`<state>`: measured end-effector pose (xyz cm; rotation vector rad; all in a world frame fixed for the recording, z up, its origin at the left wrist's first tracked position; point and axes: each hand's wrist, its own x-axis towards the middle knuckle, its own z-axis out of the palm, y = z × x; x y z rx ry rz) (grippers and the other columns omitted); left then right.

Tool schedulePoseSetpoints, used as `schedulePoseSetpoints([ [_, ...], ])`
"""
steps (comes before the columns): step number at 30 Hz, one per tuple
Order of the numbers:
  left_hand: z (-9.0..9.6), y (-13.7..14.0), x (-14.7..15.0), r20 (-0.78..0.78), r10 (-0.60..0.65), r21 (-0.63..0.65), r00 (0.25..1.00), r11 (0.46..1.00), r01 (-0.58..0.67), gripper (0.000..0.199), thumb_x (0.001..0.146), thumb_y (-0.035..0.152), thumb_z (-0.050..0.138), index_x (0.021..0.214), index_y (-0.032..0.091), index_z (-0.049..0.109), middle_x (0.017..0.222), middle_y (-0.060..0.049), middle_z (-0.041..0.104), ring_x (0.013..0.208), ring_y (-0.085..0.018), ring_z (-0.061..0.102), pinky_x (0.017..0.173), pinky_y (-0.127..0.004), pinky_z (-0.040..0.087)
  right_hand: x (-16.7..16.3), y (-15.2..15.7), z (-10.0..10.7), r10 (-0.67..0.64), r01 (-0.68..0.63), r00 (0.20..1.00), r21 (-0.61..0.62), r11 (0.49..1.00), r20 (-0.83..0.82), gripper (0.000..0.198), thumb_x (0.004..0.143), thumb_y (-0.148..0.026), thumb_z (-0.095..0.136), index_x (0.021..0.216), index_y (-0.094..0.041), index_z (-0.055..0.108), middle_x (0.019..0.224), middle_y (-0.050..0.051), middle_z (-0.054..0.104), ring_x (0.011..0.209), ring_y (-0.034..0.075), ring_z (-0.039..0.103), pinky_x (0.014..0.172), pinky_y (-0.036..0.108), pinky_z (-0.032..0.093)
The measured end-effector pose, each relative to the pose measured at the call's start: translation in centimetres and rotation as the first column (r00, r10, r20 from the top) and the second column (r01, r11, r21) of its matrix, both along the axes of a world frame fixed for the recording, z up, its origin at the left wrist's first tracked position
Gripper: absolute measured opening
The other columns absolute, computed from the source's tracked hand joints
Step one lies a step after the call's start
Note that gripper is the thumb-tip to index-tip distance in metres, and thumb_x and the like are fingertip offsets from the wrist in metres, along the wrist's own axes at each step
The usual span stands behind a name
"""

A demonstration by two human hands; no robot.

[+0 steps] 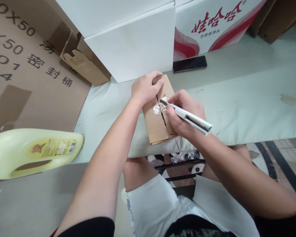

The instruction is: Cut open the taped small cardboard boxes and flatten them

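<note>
Here, the cardboard box [153, 124] lies under the left hand [146, 87].

Pale green surface [241, 98]; on it small cardboard box [155, 126], black phone [190, 64], white box [138, 46], red-and-white carton [212, 41], yellow bottle [39, 144]

Pale green cloth-covered surface [249, 98] above a dark-striped, patterned floor [283, 161].

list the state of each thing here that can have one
Small cardboard box: flaps down, clear tape across seam, under left hand
Utility knife: blade out, at the tape, in right hand
Smartphone: lying flat, upper face dark
Tabbed cardboard box: flap untucked
Yellow bottle: cap end cut off, closure unclear
Wahaha water carton: top out of frame, closure unclear
</note>
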<state>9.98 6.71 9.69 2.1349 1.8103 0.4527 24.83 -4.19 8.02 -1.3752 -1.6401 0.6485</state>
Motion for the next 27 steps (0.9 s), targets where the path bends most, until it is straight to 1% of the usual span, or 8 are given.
schedulePoseSetpoints([
  [5,0.05,-0.12,0.12,-0.003,0.001,0.014,1.0,1.0,-0.001,0.036,0.096,0.031,0.055,0.128,0.032,0.072,0.122,-0.002,0.075,0.113,-0.028,0.064,0.1,-0.04,0.047,-0.2,-0.13,0.13,0.02,-0.017,0.995,-0.037,0.999,0.099,0.02,0.087,-0.044,0.053,0.09,-0.025,0.057,0.07,0.0,0.066,0.058,0.018,0.056,0.059,0.03,0.041],
  [8,-0.04,-0.05,0.08,-0.013,0.001,0.011,1.0,1.0,0.0,0.037,0.095,0.031,0.055,0.128,0.032,0.072,0.122,-0.002,0.075,0.113,-0.028,0.064,0.1,-0.04,0.046,-0.29,-0.03,0.07,0.022,-0.016,0.987,-0.04,0.999,0.156,0.019,0.087,-0.042,0.054,0.092,-0.024,0.058,0.073,0.001,0.069,0.059,0.018,0.056,0.058,0.03,0.038],
  [13,0.14,-0.21,0.18,-0.074,0.003,0.005,0.997,1.0,-0.002,0.039,0.094,0.032,0.056,0.131,0.033,0.07,0.123,-0.002,0.074,0.112,-0.028,0.065,0.097,-0.039,0.048,-0.49,0.11,0.05,0.009,0.0,0.973,-0.038,0.999,0.231,0.017,0.087,-0.038,0.052,0.092,-0.023,0.059,0.074,0.002,0.07,0.06,0.019,0.057,0.059,0.028,0.034],
  [18,0.43,-0.51,0.36,-0.149,-0.006,-0.003,0.989,1.0,0.006,0.038,0.1,0.039,0.049,0.133,0.036,0.066,0.12,-0.002,0.074,0.113,-0.029,0.065,0.096,-0.039,0.048,-0.78,0.29,0.61,0.032,0.012,0.95,-0.138,0.99,0.312,0.025,0.085,-0.04,0.05,0.098,-0.022,0.06,0.078,0.004,0.071,0.061,0.02,0.055,0.06,0.029,0.032],
  [21,0.36,-0.51,0.45,-0.169,-0.006,0.004,0.986,1.0,0.007,0.039,0.101,0.044,0.045,0.133,0.035,0.065,0.119,-0.003,0.075,0.112,-0.03,0.066,0.095,-0.041,0.049,-0.81,0.33,0.75,0.036,0.02,0.942,-0.163,0.986,0.334,0.026,0.084,-0.041,0.048,0.097,-0.022,0.06,0.079,0.005,0.071,0.062,0.02,0.054,0.061,0.029,0.031],
  [27,0.28,-0.4,0.6,-0.188,-0.003,-0.009,0.982,1.0,0.001,0.042,0.102,0.049,0.042,0.132,0.034,0.067,0.123,-0.005,0.074,0.116,-0.031,0.066,0.097,-0.042,0.049,-0.77,0.22,0.58,0.026,0.024,0.946,-0.151,0.988,0.323,0.024,0.083,-0.042,0.048,0.093,-0.022,0.058,0.077,0.005,0.07,0.061,0.019,0.052,0.061,0.028,0.03],
])
